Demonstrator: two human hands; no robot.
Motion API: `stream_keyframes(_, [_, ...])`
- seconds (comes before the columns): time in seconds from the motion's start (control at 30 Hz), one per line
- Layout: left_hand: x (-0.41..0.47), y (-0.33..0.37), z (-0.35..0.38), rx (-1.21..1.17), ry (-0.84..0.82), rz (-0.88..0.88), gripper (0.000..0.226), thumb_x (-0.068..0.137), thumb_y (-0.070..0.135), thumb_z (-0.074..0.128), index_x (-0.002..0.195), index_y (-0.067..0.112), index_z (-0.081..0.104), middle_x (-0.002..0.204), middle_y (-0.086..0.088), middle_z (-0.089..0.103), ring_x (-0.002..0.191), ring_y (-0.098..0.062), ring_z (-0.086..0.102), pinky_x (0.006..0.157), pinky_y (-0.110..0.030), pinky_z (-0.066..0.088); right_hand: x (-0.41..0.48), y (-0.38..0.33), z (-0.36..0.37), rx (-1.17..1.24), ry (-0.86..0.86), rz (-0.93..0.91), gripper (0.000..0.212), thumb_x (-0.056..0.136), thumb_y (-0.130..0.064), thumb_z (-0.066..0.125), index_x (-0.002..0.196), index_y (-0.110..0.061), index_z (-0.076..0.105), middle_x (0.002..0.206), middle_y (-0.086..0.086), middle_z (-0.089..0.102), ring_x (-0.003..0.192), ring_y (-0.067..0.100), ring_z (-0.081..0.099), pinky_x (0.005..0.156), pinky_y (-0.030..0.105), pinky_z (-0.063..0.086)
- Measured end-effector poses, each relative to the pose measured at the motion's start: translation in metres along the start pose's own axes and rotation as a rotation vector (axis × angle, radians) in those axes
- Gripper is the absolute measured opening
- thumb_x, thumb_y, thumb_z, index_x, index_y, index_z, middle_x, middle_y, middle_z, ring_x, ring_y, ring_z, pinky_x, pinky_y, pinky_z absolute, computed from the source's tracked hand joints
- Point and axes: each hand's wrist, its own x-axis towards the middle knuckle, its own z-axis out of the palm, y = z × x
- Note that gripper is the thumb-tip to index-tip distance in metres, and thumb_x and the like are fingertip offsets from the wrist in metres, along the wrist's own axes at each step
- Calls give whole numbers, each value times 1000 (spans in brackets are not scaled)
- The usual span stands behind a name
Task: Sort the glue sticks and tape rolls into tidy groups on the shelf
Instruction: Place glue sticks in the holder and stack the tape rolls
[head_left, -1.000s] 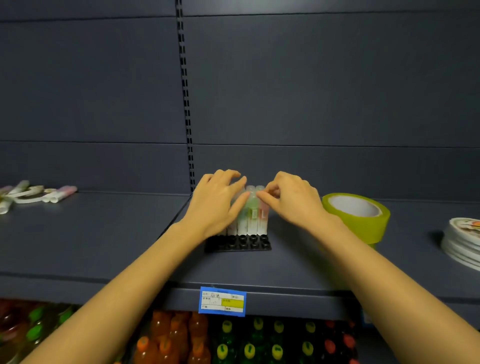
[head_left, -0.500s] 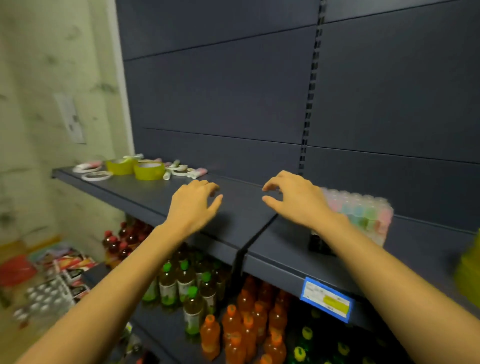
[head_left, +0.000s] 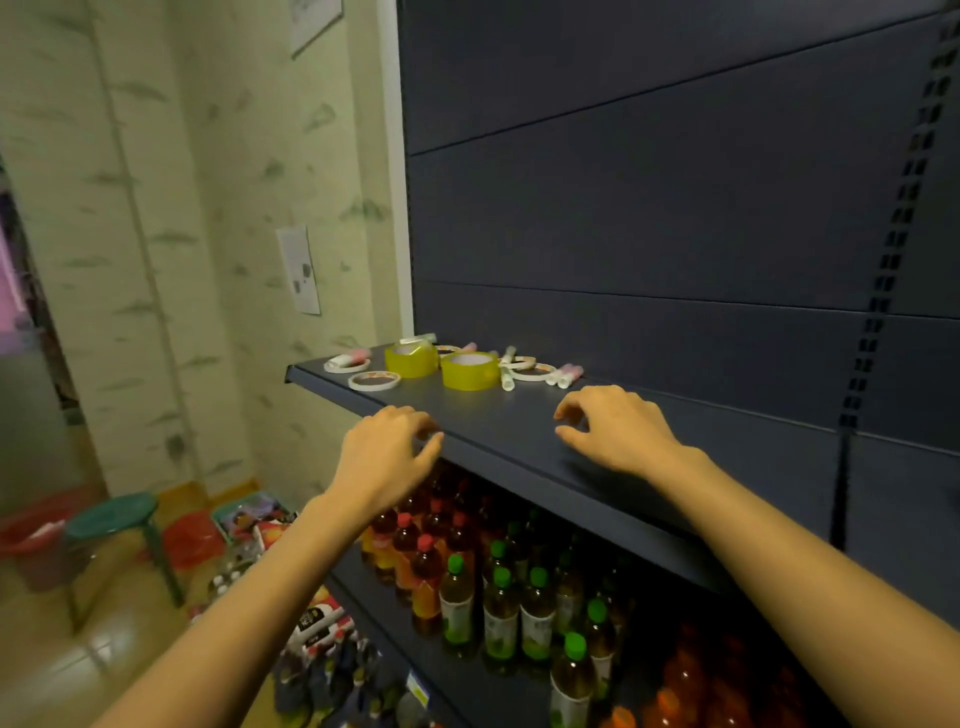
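At the far left end of the dark shelf (head_left: 519, 436) lies a loose pile. Two yellow tape rolls (head_left: 470, 370) stand side by side, with flat white tape rolls (head_left: 374, 381) and several pink and green glue sticks (head_left: 563, 374) scattered around them. My left hand (head_left: 387, 457) hovers at the shelf's front edge, fingers apart, holding nothing. My right hand (head_left: 613, 428) hovers over the shelf, a short way right of the pile, fingers curled and empty.
Below the shelf stand rows of drink bottles (head_left: 498, 597) with green and red caps. A green stool (head_left: 111, 514) and red tubs (head_left: 189, 538) sit on the floor at left, beside a patterned wall. Slotted uprights (head_left: 878, 291) run up the back panel.
The view has swung left from the upright pack of glue sticks to the shelf's left end. Both hands let go of the pack and moved left toward the loose pile.
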Motion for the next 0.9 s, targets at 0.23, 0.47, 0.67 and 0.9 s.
stream_keyframes(0.23, [31, -78, 14, -19, -25, 57, 28, 92, 40, 45, 102, 23, 65, 103, 3, 65, 98, -17, 56, 73, -32, 44, 62, -40, 36, 20, -35, 107, 27, 93, -38, 50, 116, -28, 60, 115, -1, 61, 107, 24, 56, 79, 33, 43])
stream_keyframes(0.47, [79, -109, 41, -120, -20, 74, 28, 92, 40, 47, 99, 21, 66, 102, 2, 66, 97, -18, 59, 76, -35, 49, 111, -39, 50, 15, -43, 201, 27, 92, -35, 53, 116, -24, 60, 113, 2, 61, 107, 24, 54, 84, 39, 48])
stream_keyframes(0.67, [136, -122, 76, -182, -4, 99, 27, 91, 41, 48, 98, 23, 66, 104, 3, 66, 98, -18, 58, 74, -34, 46, 168, -26, 68, 56, -50, 294, 31, 92, -35, 53, 119, -21, 57, 118, 8, 62, 107, 29, 58, 88, 41, 48])
stream_keyframes(0.9, [207, -136, 107, -201, -2, 111, 26, 91, 40, 49, 98, 21, 66, 96, -1, 66, 90, -23, 61, 65, -30, 41, 242, -19, 102, 3, -128, 394, 37, 90, -37, 51, 121, -17, 49, 116, 9, 58, 105, 31, 55, 91, 47, 44])
